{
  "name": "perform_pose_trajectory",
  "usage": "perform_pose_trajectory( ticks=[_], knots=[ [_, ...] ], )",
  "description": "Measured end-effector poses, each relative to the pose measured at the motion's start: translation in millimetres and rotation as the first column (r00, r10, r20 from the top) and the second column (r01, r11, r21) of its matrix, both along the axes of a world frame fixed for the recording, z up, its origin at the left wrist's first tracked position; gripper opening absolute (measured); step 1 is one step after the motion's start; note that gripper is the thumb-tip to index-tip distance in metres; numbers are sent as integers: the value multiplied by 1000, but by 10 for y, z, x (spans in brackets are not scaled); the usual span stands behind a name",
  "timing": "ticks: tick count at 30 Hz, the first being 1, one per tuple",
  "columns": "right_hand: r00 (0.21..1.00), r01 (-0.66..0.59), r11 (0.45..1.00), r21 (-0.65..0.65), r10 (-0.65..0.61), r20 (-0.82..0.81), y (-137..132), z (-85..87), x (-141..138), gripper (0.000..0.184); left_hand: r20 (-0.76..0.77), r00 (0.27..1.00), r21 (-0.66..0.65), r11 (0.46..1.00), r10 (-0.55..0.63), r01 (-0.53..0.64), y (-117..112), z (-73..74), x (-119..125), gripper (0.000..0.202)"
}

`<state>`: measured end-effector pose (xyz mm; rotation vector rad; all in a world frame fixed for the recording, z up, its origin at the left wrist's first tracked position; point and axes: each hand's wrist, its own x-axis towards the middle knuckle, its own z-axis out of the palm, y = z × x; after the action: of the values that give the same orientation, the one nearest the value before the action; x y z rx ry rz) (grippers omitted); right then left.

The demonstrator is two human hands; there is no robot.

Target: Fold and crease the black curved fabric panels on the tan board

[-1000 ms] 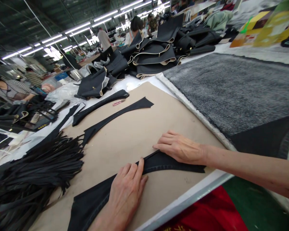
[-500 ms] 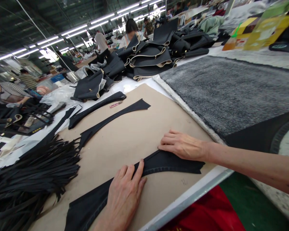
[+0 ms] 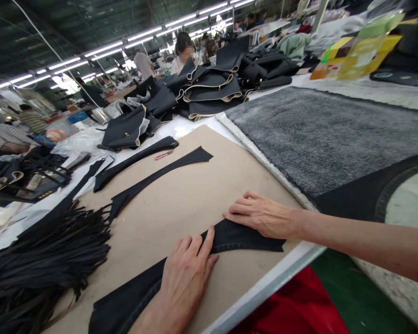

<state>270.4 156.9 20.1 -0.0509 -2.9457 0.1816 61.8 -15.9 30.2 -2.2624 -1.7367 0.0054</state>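
A long curved piece of black material [image 3: 230, 237] lies along the near edge of a tan cardboard sheet [image 3: 191, 195]. My left hand [image 3: 186, 273] rests flat on its middle, fingers stretched out and pressing down. My right hand [image 3: 261, 214] lies flat on the piece's right part, fingers extended along its upper edge. Neither hand grips anything. A second curved black piece [image 3: 160, 175] lies further back on the cardboard, and a third [image 3: 134, 157] lies beyond it.
A heap of thin black strips [image 3: 45, 260] covers the left. A grey pile carpet [image 3: 320, 134] lies to the right. Stacks of black panels with cream edging [image 3: 209, 86] sit at the back. Other people work at tables on the left and behind. A small pink tool [image 3: 163, 155] lies near the back strip.
Both hands stay flat on the near black piece; they have slid slightly along it. The view has shifted a little, nothing else on the table has moved.
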Motion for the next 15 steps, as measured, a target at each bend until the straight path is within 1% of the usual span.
perform_pose_trajectory(
  ticks=[2,5,10,12,13,15],
  knots=[
    [1000,9,1000,-18,-9,-1,-4,-1,25,47,-10,999,-9,999,42,-42,18,16,48,50],
    [999,29,998,-63,-31,-27,-2,-24,64,52,-9,997,1,998,71,-71,46,6,94,44],
    [991,104,986,-127,-114,-71,18,-33,123,53,56,998,8,1000,-8,7,132,-44,155,31],
    [986,115,984,-134,-129,-102,36,-20,148,50,81,997,-11,1000,-14,15,167,-52,184,21],
    [983,123,983,-135,-140,-121,48,-14,161,46,90,996,-20,1000,-6,8,182,-53,196,17],
    [973,149,980,-135,-170,-154,79,-9,188,35,102,995,-25,1000,8,-5,202,-50,213,17]
  ],
)
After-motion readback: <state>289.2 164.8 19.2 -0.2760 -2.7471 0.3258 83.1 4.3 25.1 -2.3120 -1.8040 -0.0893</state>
